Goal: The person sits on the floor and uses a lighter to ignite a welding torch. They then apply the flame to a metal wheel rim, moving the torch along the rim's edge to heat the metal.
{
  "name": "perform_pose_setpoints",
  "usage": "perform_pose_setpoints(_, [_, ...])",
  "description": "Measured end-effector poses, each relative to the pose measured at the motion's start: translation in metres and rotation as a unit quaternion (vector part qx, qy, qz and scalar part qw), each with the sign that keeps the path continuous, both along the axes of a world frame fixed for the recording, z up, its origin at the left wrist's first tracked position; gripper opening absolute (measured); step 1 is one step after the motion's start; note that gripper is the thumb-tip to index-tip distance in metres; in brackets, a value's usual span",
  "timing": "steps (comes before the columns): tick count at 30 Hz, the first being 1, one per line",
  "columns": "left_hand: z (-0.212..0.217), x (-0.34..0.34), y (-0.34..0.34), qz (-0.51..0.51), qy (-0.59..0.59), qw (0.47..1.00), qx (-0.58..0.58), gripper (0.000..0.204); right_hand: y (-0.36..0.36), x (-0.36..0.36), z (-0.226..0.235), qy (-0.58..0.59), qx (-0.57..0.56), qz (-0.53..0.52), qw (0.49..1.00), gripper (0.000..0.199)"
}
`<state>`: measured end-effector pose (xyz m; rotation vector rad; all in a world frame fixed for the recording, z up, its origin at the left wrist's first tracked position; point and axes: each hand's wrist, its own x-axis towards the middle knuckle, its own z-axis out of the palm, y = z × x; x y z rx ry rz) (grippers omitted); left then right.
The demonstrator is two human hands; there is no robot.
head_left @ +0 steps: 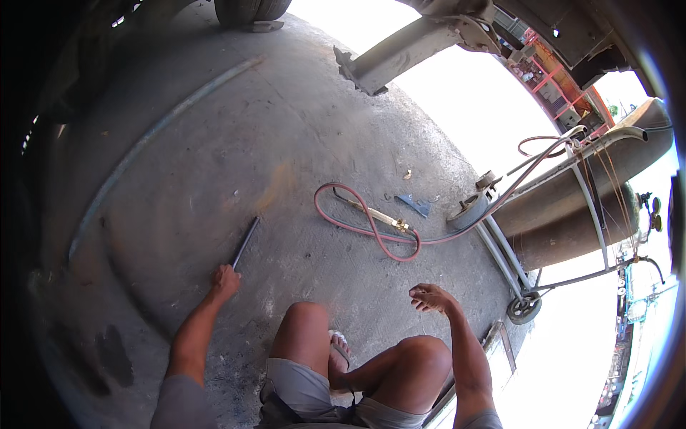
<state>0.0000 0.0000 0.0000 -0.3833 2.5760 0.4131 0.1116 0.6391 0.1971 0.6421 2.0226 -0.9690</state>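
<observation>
My left hand [226, 282] is closed around the lower end of a short dark metal rod [247, 242], which points up and away over the concrete floor. My right hand [431, 298] hovers beyond my right knee, its fingers loosely bent and apart, with nothing visible in them. Between and ahead of the hands, a brass gas torch [386, 218] lies on the floor, apart from both. Its reddish hose [376, 236] loops around it and runs off to the right. A small bluish-grey metal scrap [414, 205] rests just past the torch.
On the right, gas cylinders [572, 214] lean on a wheeled cart [525, 307]. A long curved metal strip [153, 129] stretches across the floor at left. Overhead, a broken-ended metal beam [404, 53] juts in from the top. A tyre [239, 11] stands at the far edge.
</observation>
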Motion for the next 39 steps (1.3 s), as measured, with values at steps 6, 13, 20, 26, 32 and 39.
perform_pose_setpoints(6, [-0.051, -0.051, 0.014, -0.069, 0.102, 0.991, -0.046, 0.021, 0.019, -0.064, -0.075, 0.009, 0.003, -0.036, 0.999, 0.052])
perform_pose_setpoints(13, [-0.023, -0.087, 0.026, -0.203, 0.022, 0.967, -0.154, 0.017, 0.059, -0.158, -0.146, 0.224, 0.166, 0.012, 0.960, 0.050])
perform_pose_setpoints(20, [-0.035, -0.088, 0.026, -0.191, 0.020, 0.968, -0.163, 0.019, 0.065, -0.218, -0.181, 0.258, 0.305, 0.070, 0.914, 0.068])
perform_pose_setpoints(26, [-0.041, -0.082, 0.019, -0.193, 0.021, 0.969, -0.150, 0.020, 0.055, -0.235, -0.181, 0.223, 0.319, 0.097, 0.916, 0.067])
perform_pose_setpoints(32, [-0.039, -0.071, 0.022, -0.073, 0.043, 0.994, -0.065, 0.021, 0.082, -0.243, -0.176, 0.226, 0.315, 0.191, 0.902, 0.049])
perform_pose_setpoints(39, [-0.058, -0.062, 0.020, -0.007, -0.015, 0.998, -0.057, 0.024, 0.089, -0.249, -0.193, 0.254, 0.300, 0.196, 0.898, 0.051])
